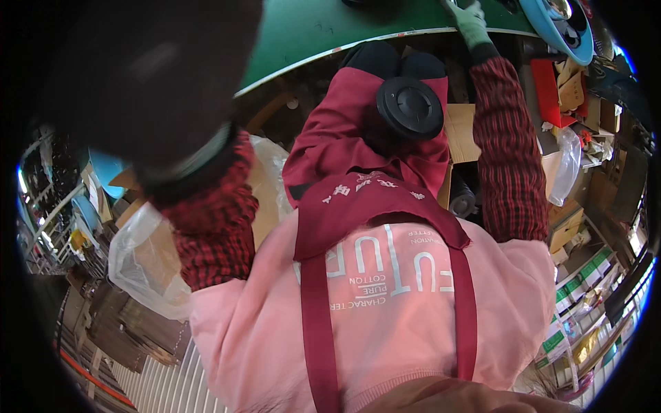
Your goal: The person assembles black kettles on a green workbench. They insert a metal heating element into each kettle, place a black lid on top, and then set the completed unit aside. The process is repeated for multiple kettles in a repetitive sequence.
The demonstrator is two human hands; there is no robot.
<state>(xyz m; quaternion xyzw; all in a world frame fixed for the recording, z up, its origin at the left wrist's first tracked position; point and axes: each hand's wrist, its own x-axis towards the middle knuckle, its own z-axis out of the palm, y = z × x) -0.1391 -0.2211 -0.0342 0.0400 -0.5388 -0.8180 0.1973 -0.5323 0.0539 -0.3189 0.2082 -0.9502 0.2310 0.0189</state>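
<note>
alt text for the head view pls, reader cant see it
A seated person in a dark red apron has the gloved right hand at a green tabletop, while a large, blurred dark thing hides the left hand. A round black part rests on the lap.

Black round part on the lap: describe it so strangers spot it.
Down the picture from the green tabletop, a dark-red cloth apron covers the lap. On its right side sits the black round part, the only ringed disc on that cloth.

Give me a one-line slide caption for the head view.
Right hand in a pale green glove at a green, white-edged tabletop; round black piece on a maroon cloth apron.
</note>
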